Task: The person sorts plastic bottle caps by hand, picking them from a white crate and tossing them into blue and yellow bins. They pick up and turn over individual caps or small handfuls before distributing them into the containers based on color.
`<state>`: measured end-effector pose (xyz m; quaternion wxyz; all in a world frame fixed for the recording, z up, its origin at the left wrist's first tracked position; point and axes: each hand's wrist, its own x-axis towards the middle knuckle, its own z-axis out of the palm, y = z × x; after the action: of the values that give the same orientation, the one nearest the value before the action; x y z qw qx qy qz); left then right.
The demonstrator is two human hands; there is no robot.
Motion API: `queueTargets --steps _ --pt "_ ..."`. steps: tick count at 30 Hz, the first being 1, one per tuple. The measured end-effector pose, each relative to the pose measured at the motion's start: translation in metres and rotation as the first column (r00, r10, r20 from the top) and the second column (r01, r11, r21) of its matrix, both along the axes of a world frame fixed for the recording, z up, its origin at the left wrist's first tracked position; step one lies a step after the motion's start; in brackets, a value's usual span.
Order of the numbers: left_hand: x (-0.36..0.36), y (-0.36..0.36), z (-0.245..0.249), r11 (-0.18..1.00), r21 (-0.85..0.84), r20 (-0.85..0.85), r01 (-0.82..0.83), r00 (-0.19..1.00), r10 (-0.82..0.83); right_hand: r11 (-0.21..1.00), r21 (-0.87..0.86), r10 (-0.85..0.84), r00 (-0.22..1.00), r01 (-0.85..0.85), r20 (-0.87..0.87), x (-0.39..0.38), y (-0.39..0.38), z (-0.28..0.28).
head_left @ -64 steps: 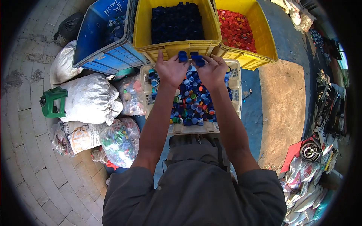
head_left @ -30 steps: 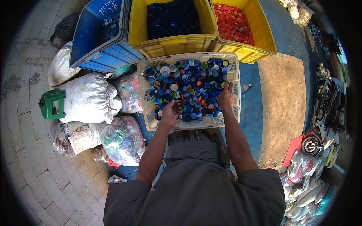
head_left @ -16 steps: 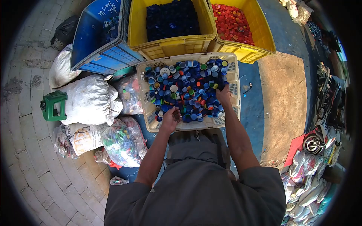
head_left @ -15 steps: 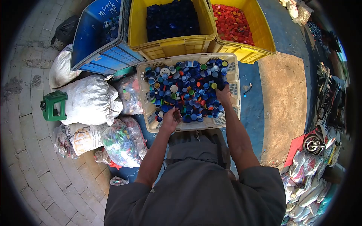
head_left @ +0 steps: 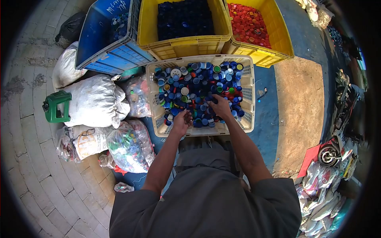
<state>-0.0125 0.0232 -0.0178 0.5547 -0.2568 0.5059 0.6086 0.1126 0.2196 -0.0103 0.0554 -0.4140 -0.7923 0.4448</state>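
Observation:
A cream plastic crate (head_left: 152,99) in front of me holds a heap of loose bottle caps (head_left: 194,85), mostly blue, with some white, green, yellow and red ones. Low over the crate's near left part is my left hand (head_left: 181,122), palm turned inward and fingers curled; what lies in them, if anything, is hidden. My right hand (head_left: 220,107) reaches in right of the middle, its thumb and forefinger apart at the caps. No cap can be seen gripped in it.
Beyond the crate stand a blue bin (head_left: 115,59) with caps, a yellow bin (head_left: 186,45) of dark blue caps and another yellow bin (head_left: 260,57) of red caps. Filled sacks (head_left: 93,104), a bag of caps (head_left: 127,147) and a green jerrycan (head_left: 58,107) lie left.
My right hand has moved left from the crate's right side toward the middle. Red caps now show at the right where it was. My left hand stays nearly in place.

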Motion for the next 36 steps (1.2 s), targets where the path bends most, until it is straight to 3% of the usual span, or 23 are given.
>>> queueTargets --steps 2,5,8,11,14,17,20,23,26,29,32,35,36 --pt "0.000 0.000 -0.005 1.000 -0.019 -0.004 0.008 1.000 -0.008 0.998 -0.027 0.053 0.996 -0.054 -0.067 0.005 -0.008 -0.003" --pt "0.001 0.005 -0.004 0.997 -0.055 -0.078 0.062 0.995 -0.066 0.936 0.351 0.040 0.991 0.007 -0.125 0.015 -0.016 -0.008" --pt "0.004 0.017 0.004 0.985 -0.118 -0.154 0.127 0.977 -0.145 0.985 0.096 -0.126 0.982 0.141 -0.143 0.021 -0.020 -0.003" --pt "0.006 0.030 0.001 0.936 -0.220 -0.355 0.274 0.871 -0.339 0.978 0.092 -0.178 0.977 0.189 -0.118 0.036 -0.018 -0.027" --pt "0.005 0.034 -0.016 0.862 -0.342 -0.683 0.373 0.532 -0.501 0.889 -0.311 -0.405 0.895 0.337 -0.186 0.033 -0.022 0.024" --pt "-0.003 0.044 -0.012 0.767 -0.444 -0.788 0.463 0.205 -0.580 0.833 -0.434 -0.436 0.891 0.344 -0.130 0.045 -0.020 0.025" --pt "-0.011 0.058 -0.004 0.617 -0.580 -0.722 0.532 0.016 -0.692 0.723 -0.601 -0.548 0.813 0.342 -0.197 0.053 -0.021 0.024" --pt "-0.016 0.069 -0.002 0.460 -0.678 -0.624 0.573 -0.117 -0.773 0.521 -0.805 -0.666 0.726 0.285 -0.174 0.062 -0.021 0.029" --pt "-0.016 0.074 -0.010 0.397 -0.768 -0.568 0.502 -0.247 -0.785 0.371 -0.898 -0.740 0.660 0.235 -0.133 0.069 -0.023 0.025" --pt "-0.017 0.081 -0.005 0.388 -0.789 -0.549 0.477 -0.261 -0.794 0.372 -0.892 -0.749 0.651 0.256 -0.126 0.067 -0.026 0.034" --pt "-0.017 0.080 -0.014 0.518 -0.738 -0.649 0.433 -0.245 -0.720 0.418 -0.866 -0.732 0.666 0.274 -0.143 0.068 -0.030 0.033" --pt "-0.021 0.084 -0.009 0.467 -0.731 -0.603 0.497 -0.151 -0.783 0.445 -0.850 -0.694 0.709 0.283 -0.128 0.069 -0.032 0.029" --pt "-0.021 0.084 -0.012 0.513 -0.694 -0.645 0.505 -0.119 -0.755 0.448 -0.847 -0.691 0.713 0.287 -0.124 0.069 -0.033 0.028"
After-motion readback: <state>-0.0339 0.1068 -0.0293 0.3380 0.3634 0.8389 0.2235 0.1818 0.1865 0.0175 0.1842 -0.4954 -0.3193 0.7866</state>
